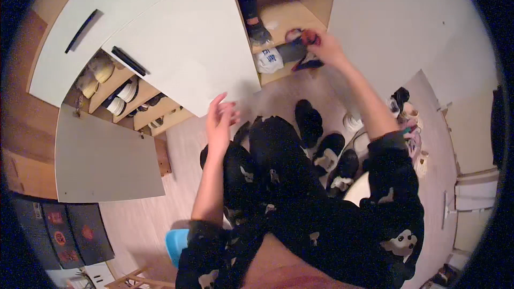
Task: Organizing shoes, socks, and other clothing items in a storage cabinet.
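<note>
My right hand [329, 50] reaches into an open wooden compartment, its fingers closed around a red and black bundle [311, 37]. What the bundle is, I cannot make out. Beside it a dark grey cylindrical item [292, 51] lies on the compartment floor, and a white plastic bag [269, 61] with blue writing covers its end. Close below the hand lies a dark strap-like piece with red edging [307, 65]. Over my knees, my left hand [221, 115] is empty, its fingers loosely curled and apart, near the corner of a white cabinet door [180, 48].
Dark items [251, 18] stand at the compartment's left. Shoes fill a lower shoe rack [120, 102] with a dropped flap [108, 156]. Black slippers [308, 122] lie on the floor right of my knees, several more shoes [409, 110] farther right. A blue plastic container [176, 245] stands behind my left elbow.
</note>
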Tool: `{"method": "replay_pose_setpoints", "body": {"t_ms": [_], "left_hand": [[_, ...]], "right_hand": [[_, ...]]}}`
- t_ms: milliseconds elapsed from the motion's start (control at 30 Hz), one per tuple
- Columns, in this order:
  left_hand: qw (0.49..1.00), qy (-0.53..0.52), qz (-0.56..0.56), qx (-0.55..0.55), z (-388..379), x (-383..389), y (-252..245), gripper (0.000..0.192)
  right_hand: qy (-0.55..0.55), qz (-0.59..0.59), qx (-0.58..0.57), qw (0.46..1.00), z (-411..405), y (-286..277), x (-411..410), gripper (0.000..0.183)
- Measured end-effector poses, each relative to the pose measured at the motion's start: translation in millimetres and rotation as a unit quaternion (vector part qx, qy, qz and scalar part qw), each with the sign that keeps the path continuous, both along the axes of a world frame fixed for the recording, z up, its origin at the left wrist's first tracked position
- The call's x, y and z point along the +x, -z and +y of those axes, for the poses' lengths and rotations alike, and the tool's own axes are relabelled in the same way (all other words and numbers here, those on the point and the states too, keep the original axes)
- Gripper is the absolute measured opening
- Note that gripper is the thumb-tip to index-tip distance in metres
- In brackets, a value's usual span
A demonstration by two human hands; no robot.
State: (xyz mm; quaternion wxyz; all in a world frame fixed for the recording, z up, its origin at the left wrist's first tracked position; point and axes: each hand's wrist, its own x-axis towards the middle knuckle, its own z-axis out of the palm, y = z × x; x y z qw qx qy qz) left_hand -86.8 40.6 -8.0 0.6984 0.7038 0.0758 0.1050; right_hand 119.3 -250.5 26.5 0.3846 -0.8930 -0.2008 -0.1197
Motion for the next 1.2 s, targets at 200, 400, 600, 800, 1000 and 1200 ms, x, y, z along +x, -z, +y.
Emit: {"method": "replay_pose_setpoints", "body": {"t_ms": [200,400,600,800,1000,1200], "left_hand": [[0.945,0.207,0.170,-0.187,-60,76,7,0.055],[0.971,0.141,0.176,-0.078,-41,120,63,0.042],[0.994,0.032,0.098,-0.022,-26,140,49,0.032],[0.995,-0.043,0.081,-0.040,-12,136,46,0.040],[0.994,-0.029,0.085,-0.061,-18,135,42,0.044],[0.992,-0.032,0.104,-0.057,-21,139,44,0.045]], "right_hand": [[-0.100,0.206,0.273,0.934,66,62,-78,0.058],[-0.124,0.244,0.429,0.861,66,123,-93,0.052],[0.235,0.284,0.072,0.927,-42,275,-111,0.063],[0.380,0.326,0.055,0.864,-1,351,-175,0.117],[0.453,0.280,0.157,0.832,-10,396,-171,0.100],[0.411,0.177,0.316,0.837,-68,380,-158,0.053]]}}
